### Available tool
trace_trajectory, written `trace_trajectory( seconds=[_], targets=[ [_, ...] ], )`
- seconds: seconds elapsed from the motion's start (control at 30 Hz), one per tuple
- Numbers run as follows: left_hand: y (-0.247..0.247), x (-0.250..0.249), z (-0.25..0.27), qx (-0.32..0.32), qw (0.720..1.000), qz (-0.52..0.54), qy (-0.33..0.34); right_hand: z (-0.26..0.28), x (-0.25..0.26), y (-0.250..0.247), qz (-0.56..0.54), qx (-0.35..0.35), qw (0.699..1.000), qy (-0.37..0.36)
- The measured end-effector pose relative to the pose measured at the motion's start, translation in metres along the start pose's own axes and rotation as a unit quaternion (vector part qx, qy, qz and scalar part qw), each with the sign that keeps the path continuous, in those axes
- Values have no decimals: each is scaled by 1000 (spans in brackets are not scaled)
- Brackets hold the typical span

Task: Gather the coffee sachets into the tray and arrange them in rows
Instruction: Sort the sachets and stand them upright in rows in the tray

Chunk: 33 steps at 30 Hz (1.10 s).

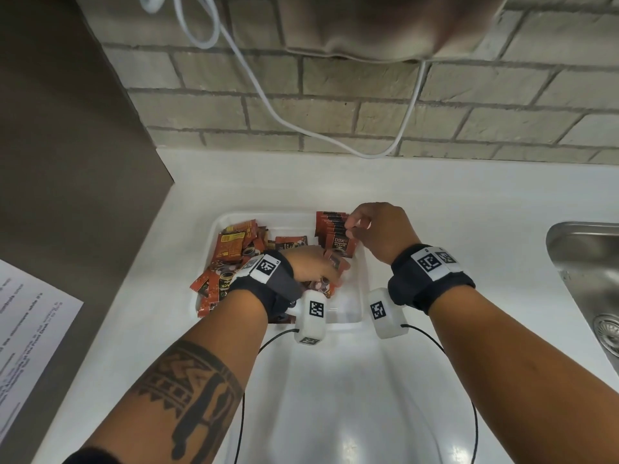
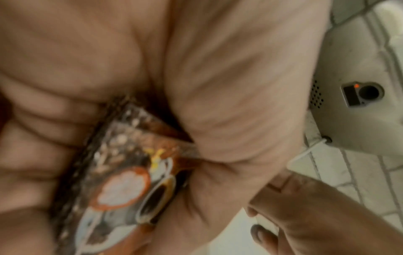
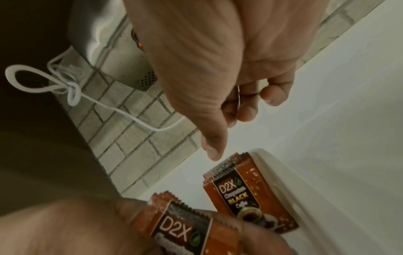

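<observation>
1. Tray point(image 1: 363, 316) sits on the counter point(image 1: 452, 202) beside the sink point(image 1: 582, 249).
2. Loose sachets point(image 1: 231, 249) are heaped in its left half.
3. A row point(image 1: 335, 229) of overlapping sachets lines its far right corner.
4. Left hand point(image 1: 315, 266): fingers curled around a sachet point(image 3: 185, 229), over the tray.
5. Right hand point(image 1: 378, 229): fingers bent, tips at the row; grip cannot be told.

One tray point(image 1: 360, 279), two hands, one sink point(image 1: 582, 262), one paper sheet point(image 1: 30, 333), sachets too many to count.
</observation>
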<state>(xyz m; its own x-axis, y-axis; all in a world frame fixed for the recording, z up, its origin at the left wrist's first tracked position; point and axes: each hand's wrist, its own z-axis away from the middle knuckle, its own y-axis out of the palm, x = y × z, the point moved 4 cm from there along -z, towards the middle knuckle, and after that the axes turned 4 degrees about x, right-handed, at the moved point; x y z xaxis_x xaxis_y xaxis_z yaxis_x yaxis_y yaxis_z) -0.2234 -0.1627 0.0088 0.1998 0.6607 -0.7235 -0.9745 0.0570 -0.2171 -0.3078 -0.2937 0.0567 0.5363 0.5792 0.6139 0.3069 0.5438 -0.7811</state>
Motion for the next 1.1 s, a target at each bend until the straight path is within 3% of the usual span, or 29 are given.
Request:
trace_trajectory(
  seconds=[0.1,0.2,0.5,0.77,0.93,1.1],
  targets=[
    [-5,7,7,4,981,190,35,8,3,-4,-24,21,999,-12],
    [-11,4,14,-3,968,235,87,18,7,-3,-75,104,992,-6],
    [-11,2,31,-8,962,230,145,25,18,-5,-164,126,978,-16],
    [-10,-4,37,-21,964,208,165,27,25,-12,-145,112,982,-44],
    [-16,0,38,-69,979,128,145,26,20,-18,-104,82,991,-35],
    [-24,14,38,-74,992,102,21,20,10,-23,-15,46,999,-5]
  ],
)
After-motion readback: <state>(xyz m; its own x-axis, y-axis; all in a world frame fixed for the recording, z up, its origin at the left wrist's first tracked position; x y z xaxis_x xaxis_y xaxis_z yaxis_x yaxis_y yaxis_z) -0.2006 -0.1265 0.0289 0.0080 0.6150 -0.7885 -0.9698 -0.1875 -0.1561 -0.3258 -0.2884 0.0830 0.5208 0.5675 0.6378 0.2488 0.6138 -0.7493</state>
